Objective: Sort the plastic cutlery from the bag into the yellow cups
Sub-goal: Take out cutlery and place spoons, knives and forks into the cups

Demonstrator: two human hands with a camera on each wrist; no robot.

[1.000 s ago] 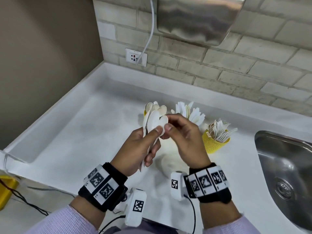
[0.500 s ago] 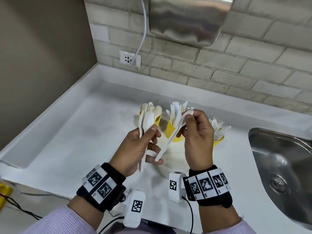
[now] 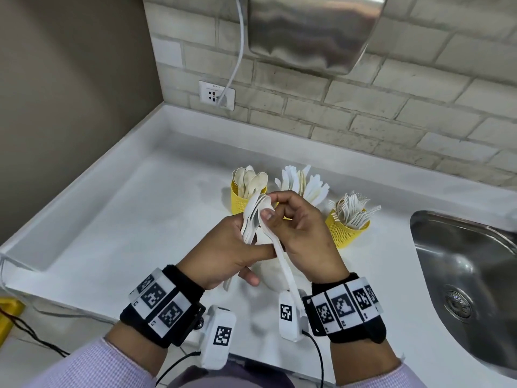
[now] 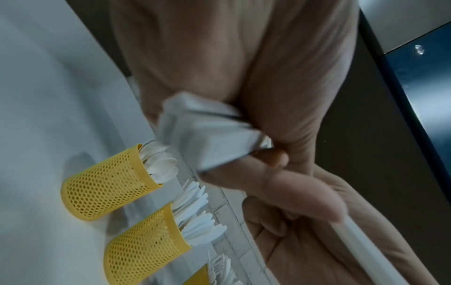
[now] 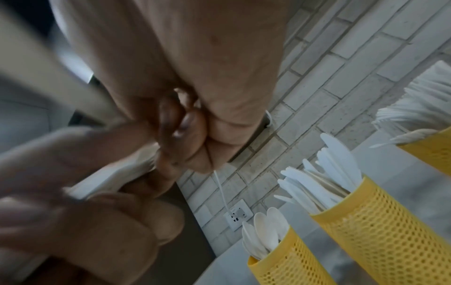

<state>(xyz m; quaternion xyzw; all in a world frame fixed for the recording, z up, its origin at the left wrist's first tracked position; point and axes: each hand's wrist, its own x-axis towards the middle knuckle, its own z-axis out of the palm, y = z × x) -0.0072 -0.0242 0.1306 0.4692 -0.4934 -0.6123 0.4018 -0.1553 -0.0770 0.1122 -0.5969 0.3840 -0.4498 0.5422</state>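
Observation:
My left hand (image 3: 233, 247) grips a bunch of white plastic spoons (image 3: 251, 219) upright above the counter; the left wrist view shows their handles (image 4: 207, 133) wrapped by its fingers. My right hand (image 3: 275, 208) pinches the bowl of a single spoon (image 3: 284, 267) against the top of that bunch, its handle slanting down toward my wrist. Behind the hands stand three yellow mesh cups: one with spoons (image 3: 239, 201), one with knives (image 5: 378, 221) largely hidden by my right hand in the head view, one with forks (image 3: 345, 233). A white, bag-like shape (image 3: 268, 274) lies under the hands.
A steel sink (image 3: 470, 275) is sunk into the white counter (image 3: 126, 219) at the right. The brick wall behind carries a socket (image 3: 216, 95) with a white cable and a steel dryer (image 3: 313, 32). A raised white rim borders the counter at left and back.
Half a second ago my right hand held the single spoon apart, over by the knife cup. It has since come back left, and the spoon's bowl now lies against the bunch in my left hand.

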